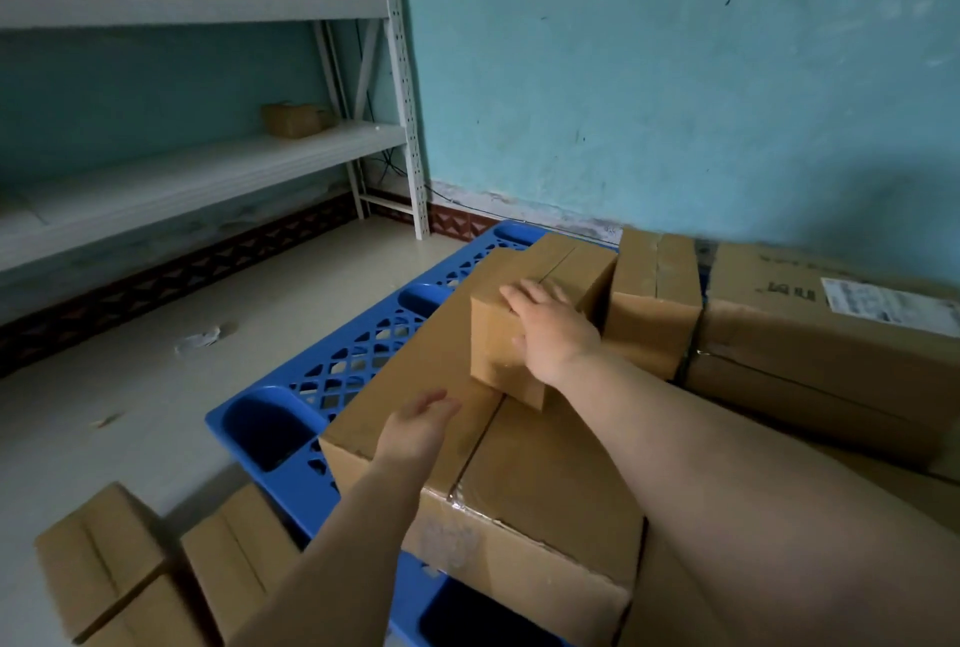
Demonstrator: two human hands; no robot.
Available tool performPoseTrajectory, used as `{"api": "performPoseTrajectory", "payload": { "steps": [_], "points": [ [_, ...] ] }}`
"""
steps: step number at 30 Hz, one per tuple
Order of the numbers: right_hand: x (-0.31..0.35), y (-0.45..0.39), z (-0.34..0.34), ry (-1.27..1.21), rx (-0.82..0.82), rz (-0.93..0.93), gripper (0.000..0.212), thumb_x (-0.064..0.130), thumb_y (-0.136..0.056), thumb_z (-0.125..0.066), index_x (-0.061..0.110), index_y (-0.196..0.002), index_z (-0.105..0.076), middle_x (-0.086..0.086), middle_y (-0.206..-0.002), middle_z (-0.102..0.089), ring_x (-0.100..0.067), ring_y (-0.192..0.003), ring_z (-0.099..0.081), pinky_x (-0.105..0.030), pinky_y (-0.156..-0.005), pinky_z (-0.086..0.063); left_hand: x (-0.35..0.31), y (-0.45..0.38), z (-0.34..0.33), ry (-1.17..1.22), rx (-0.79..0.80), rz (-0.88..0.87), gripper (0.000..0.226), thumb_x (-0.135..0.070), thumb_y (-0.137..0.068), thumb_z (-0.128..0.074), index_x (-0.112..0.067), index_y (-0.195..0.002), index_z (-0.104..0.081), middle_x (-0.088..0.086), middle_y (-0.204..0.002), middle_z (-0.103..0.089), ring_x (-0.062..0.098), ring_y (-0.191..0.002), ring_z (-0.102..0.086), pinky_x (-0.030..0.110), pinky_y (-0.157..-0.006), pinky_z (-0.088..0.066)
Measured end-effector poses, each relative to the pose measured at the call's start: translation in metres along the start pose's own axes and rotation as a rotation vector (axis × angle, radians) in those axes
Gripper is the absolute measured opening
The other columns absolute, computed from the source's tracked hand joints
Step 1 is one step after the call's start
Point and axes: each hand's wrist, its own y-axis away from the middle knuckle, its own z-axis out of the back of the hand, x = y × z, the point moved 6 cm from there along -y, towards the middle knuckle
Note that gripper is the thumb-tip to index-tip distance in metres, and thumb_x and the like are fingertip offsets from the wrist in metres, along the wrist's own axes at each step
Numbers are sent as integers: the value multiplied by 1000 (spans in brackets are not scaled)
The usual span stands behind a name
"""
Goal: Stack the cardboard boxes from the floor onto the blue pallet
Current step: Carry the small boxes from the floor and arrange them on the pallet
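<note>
A blue pallet (291,418) lies on the floor with several cardboard boxes on it. A large flat box (519,480) sits at the pallet's near side. On top of it rests a small box (511,319); my right hand (550,329) lies over its near top edge and side, fingers spread against it. My left hand (415,425) hovers open just above the large box's left part, holding nothing. Two small boxes (104,558) (234,553) lie on the floor at the lower left, beside the pallet.
More boxes stand on the pallet's right: an upright one (654,303) and a big labelled carton (831,329) against the turquoise wall. A white metal shelf rack (208,168) runs along the left. Paper scraps (197,339) lie on the pale floor.
</note>
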Motion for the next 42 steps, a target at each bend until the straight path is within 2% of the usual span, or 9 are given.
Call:
{"api": "performPoseTrajectory", "payload": {
  "steps": [8,12,16,20,23,30,37,40,42],
  "points": [
    [-41,-25,13,100,8,-214,85,-14,-80,-39,28,-148,-10,5,-158,-2,-22,-144,4,-53,-115,-6,1,-18,-1,24,-2,-12,34,-28,-88,-54,-25,-122,-55,4,-126,-54,25,-116,-49,40,-94,-40],
    [-38,-22,13,286,-36,-281,86,-3,-77,-48,24,-148,-8,-2,-158,-6,-24,-144,5,-63,-106,15,3,-14,17,45,-31,-8,36,-28,-87,-56,-24,-123,-55,1,-115,-55,20,-107,-51,34,-89,-40],
    [44,-11,-22,262,-169,94,72,40,-82,-59,24,-144,-25,0,-152,-29,-22,-145,-1,-65,-102,16,24,-13,78,-1,-147,6,40,-29,-86,-57,-23,-125,-54,1,-121,-56,18,-98,-54,28,-79,-41],
    [145,17,-74,12,-160,342,77,51,-73,-67,23,-139,-36,-2,-143,-43,-22,-144,-11,-65,-105,9,72,-5,159,-27,-319,20,47,-24,-84,-60,-17,-129,-51,3,-118,-58,9,-76,-55,25,-74,-43],
    [216,55,-124,-39,-33,485,79,55,-72,-66,25,-139,-34,2,-146,-38,-20,-143,-13,-63,-107,6,129,12,224,2,-456,128,48,-24,-82,-64,-18,-128,-52,4,-121,-60,18,-96,-58,24,-79,-42],
    [303,168,-260,-53,503,549,94,60,-69,-66,26,-144,-21,0,-150,-30,-24,-136,-30,-56,-112,-16,274,84,326,15,-666,436,52,-25,-79,-64,-19,-128,-47,4,-108,-59,22,-88,-58,27,-68,-46],
    [304,280,-365,-267,1013,261,78,43,-64,-79,17,-128,-43,-2,-126,-56,-22,-115,-52,-37,-98,-43,375,121,293,36,-481,714,71,-24,-75,-66,-9,-136,-34,15,-127,-51,32,-112,-53,38,-91,-49],
    [306,292,-384,-409,1051,100,69,27,-69,-79,10,-126,-45,-6,-123,-56,-25,-115,-53,-31,-95,-42,385,124,271,256,-491,774,49,-26,-83,-60,-6,-125,-41,13,-115,-58,27,-103,-57,30,-75,-52],
    [306,296,-391,-460,1024,46,57,27,-67,-80,12,-117,-55,-7,-114,-63,-24,-106,-57,-31,-90,-45,382,127,264,363,-500,776,13,-26,-86,-56,-15,-90,-52,5,-83,-60,23,-80,-61,18,-38,-47]
  ]
}}
